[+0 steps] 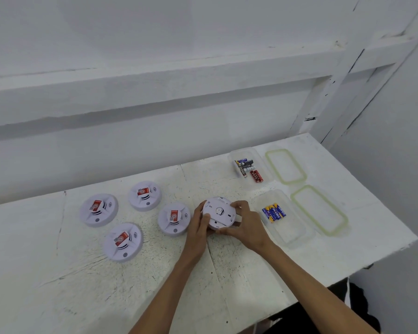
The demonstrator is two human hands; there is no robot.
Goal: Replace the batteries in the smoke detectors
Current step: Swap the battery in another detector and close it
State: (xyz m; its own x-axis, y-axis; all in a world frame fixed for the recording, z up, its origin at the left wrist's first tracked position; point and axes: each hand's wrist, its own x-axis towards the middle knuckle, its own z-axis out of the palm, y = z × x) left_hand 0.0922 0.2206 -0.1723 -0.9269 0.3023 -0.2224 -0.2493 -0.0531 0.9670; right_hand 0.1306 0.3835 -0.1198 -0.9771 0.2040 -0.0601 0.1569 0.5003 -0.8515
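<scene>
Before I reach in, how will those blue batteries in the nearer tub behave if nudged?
The blue batteries are cylinders lying on their sides, so one would probably roll. The wall of the clear tub should stop it. Their glossy wrap may be slippery.

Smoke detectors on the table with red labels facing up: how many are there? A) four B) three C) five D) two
A: four label-up detectors lie on the table, left of the fifth detector, which the left hand and right hand grip.

Bare forearms end in the left hand [198,229] and right hand [247,229], and black clothing [362,300] carries a white strip [347,292].
</scene>
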